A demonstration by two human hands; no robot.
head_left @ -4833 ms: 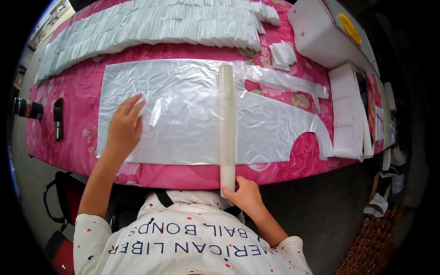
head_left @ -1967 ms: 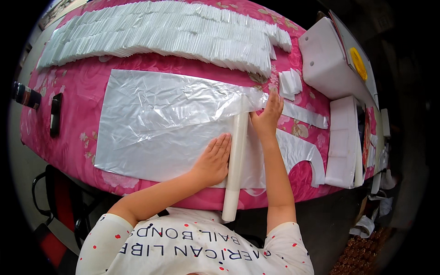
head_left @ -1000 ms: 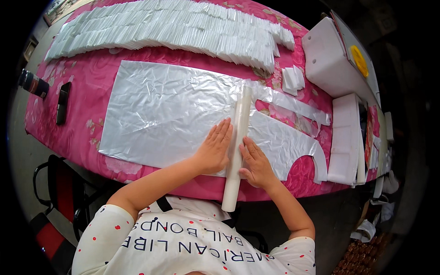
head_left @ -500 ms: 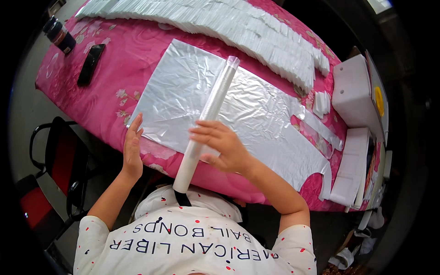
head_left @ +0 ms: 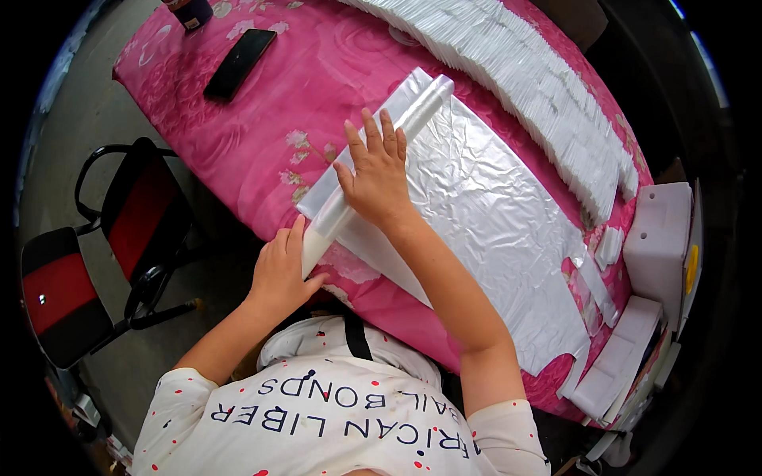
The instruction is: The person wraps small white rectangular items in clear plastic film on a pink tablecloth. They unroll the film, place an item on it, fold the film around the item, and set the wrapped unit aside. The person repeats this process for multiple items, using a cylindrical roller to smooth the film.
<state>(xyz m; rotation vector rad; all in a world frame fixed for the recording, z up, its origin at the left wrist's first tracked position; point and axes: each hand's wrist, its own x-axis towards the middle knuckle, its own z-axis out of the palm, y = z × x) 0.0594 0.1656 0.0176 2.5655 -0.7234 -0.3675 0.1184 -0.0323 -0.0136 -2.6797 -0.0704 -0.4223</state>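
A pale tube wound with clear plastic film [head_left: 429, 109] lies slantwise across a large silvery plastic bag [head_left: 492, 206] spread on the table. Strap-like handles with a cut-out between them form the bag's right end. My right hand [head_left: 375, 174] lies flat on the roll's middle, fingers spread and pointing away from me. At the roll's near end, my left hand [head_left: 278, 274] has its fingers along one side and its thumb on the other, cupped round the tube. A narrow strip of the bag shows to the left of the roll.
A pink flowered cloth [head_left: 262, 151] covers the table. Long rows of folded white packets [head_left: 508, 79] line the far side. A black phone [head_left: 240, 65] and a dark jar [head_left: 189, 11] lie at far left. White boxes [head_left: 657, 238] stand right; red-and-black chairs [head_left: 143, 222] stand left.
The roll has shifted left over the bag, towards its left edge. My left hand has come from beside the bag to the roll's near end; my right hand has slid farther up the roll and flattened.
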